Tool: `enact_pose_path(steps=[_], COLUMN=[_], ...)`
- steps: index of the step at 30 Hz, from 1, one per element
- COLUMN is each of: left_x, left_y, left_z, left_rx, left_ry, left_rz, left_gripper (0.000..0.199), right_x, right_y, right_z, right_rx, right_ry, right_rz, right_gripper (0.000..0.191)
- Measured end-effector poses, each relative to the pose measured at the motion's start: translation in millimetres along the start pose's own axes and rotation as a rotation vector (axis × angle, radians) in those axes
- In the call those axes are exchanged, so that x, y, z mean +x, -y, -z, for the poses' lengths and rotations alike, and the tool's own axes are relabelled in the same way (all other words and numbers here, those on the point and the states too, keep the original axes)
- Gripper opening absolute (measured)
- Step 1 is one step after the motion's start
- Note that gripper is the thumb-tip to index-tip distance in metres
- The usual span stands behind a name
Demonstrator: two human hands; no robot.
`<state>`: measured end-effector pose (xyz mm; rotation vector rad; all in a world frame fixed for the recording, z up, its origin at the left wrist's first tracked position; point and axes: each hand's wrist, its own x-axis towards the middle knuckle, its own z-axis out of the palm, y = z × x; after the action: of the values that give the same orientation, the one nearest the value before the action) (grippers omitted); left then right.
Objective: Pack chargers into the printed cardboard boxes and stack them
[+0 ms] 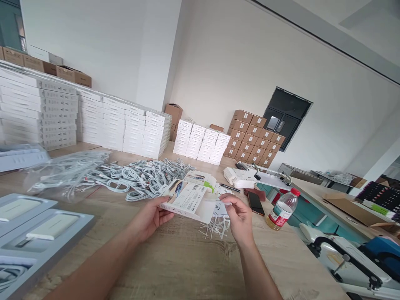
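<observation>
My left hand [156, 218] is closed around the left edge of a white printed cardboard box [187, 196], thumb on top and fingers beneath. The box is tilted above the table, its right end open with flaps out and a green patch near that end. At this open end, my right hand [240, 216] pinches with thumb and forefinger at a thin, pale piece; whether it is a flap or something separate, I cannot tell. Small white stick-like pieces [215, 227] lie on the table under the box's right end. Behind it spreads a pile of coiled grey-white cables [140, 177].
At left lie grey trays with pale devices [53, 227] and bagged cables [68, 171]. Stacks of white boxes [115, 123] line the back, with brown cartons [250, 137] further right. A pen [230, 188], a phone [255, 203] and a red-capped bottle [283, 210] are at right.
</observation>
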<state>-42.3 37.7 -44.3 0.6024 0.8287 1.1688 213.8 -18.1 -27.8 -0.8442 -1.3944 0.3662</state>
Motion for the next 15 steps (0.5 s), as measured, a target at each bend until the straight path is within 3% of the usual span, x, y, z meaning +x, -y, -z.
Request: enact_pose_path(steps=[3, 5, 8, 12, 14, 15], left_x=[1, 4, 5, -5, -4, -2], left_y=[1, 3, 11, 32, 42, 46], left_z=[0.4, 0.4, 0.4, -0.9, -1.6, -1.4], left_rx=[-0.015, -0.011, -0.006, -0.015, 0.003, 0.011], left_ry=[0.024, 0.05, 0.122, 0.233, 0.303, 0.335], left_rz=[0.026, 0.044, 0.071, 0.098, 0.153, 0.181], left_gripper=[0.008, 0.008, 0.007, 0.024, 0.031, 0.031], right_x=[-1, -1, -4, -19, -22, -23], right_y=[-2, -7, -15, -7, 7, 17], right_z=[-6, -7, -2, 2, -9, -19], right_rx=[-0.106, -0.173, -0.199, -0.361, -0.406, -0.416], right_ry=[0.154, 0.179, 0.021, -0.24, -0.254, -0.16], right_rz=[0.054, 0.043, 0.08, 0.322, 0.443, 0.469], right_gripper=[0.02, 0.029, 0.032, 0.025, 0.021, 0.019])
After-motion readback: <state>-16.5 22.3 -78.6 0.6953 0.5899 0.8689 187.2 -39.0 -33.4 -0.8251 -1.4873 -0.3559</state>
